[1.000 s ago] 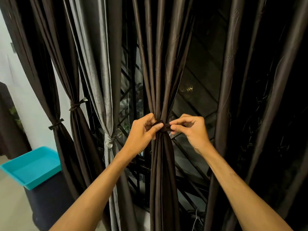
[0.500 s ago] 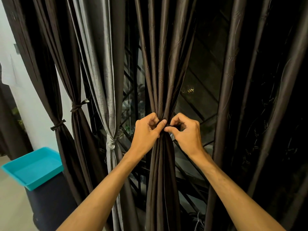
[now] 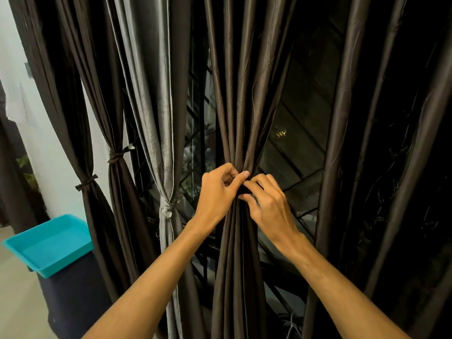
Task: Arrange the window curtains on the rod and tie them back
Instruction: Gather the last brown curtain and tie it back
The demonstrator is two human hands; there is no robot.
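Grip: the left hand (image 3: 217, 194) curls its fingers (image 3: 239, 179) with the thumb pressed forward, and the right hand (image 3: 272, 209) pinches in from the other side; both close on one spot at the waist of the bunched cloth.
Tie: the tie (image 3: 242, 190) shows only as a dark sliver between the fingertips. Its ends are probably being knotted or tucked, which would explain both hands meeting there.
Held cloth: the brown curtain (image 3: 241, 260) hangs in tight pleats, narrowest at the hands and flaring above and below. Bunching it this way lets the tie cinch it.
Neighbours: to the left, a grey curtain (image 3: 159, 113) with its knot (image 3: 167, 209) and two dark curtains (image 3: 115, 192) are already cinched.
Right side: a loose curtain (image 3: 338, 143) hangs untied, likely the next one.
Window: the grille (image 3: 195, 148) shows through the gaps that tying opens.
Rod: out of view.
Corner: a teal tray (image 3: 49, 243) sits on a dark stand (image 3: 73, 292), well apart from the work.
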